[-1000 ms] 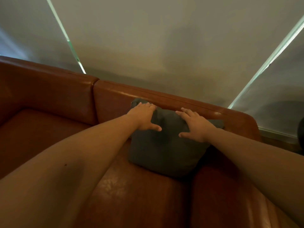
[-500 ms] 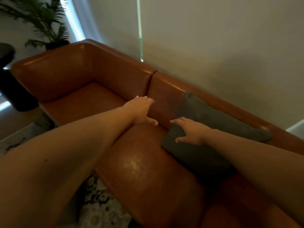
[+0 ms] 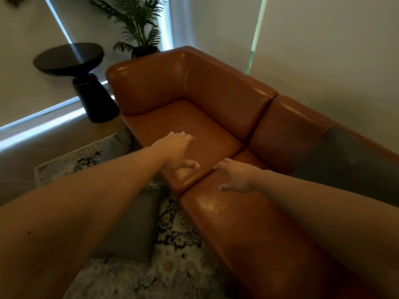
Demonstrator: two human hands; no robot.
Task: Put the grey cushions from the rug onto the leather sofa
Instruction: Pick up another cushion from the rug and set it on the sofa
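The leather sofa [image 3: 194, 100] fills most of the view, tan and glossy, its seat split into two cushions. A patterned rug [image 3: 179, 251] lies along its front edge. One grey cushion [image 3: 354, 160] already leans against the sofa back at the right, blurred. Another grey cushion [image 3: 133, 229] lies flat on the rug, just beside the sofa front and partly hidden under the left forearm; a third grey shape [image 3: 121, 141] sits farther along the rug near the sofa's end, though it is too dim to be sure it is a cushion.

The cushion on the rug looks plain, matte, squarish and plump. It should be light and soft, sagging if held by one corner, so taking it by two opposite edges seems best.

The left hand [image 3: 177, 152] hovers over the seat, fingers [image 3: 183, 135] straight and loosely spread, holding nothing. The right hand [image 3: 235, 178] is likewise empty, fingers relaxed and slightly apart.

A black side table [image 3: 71, 59] and a potted plant [image 3: 138, 29] stand beyond.
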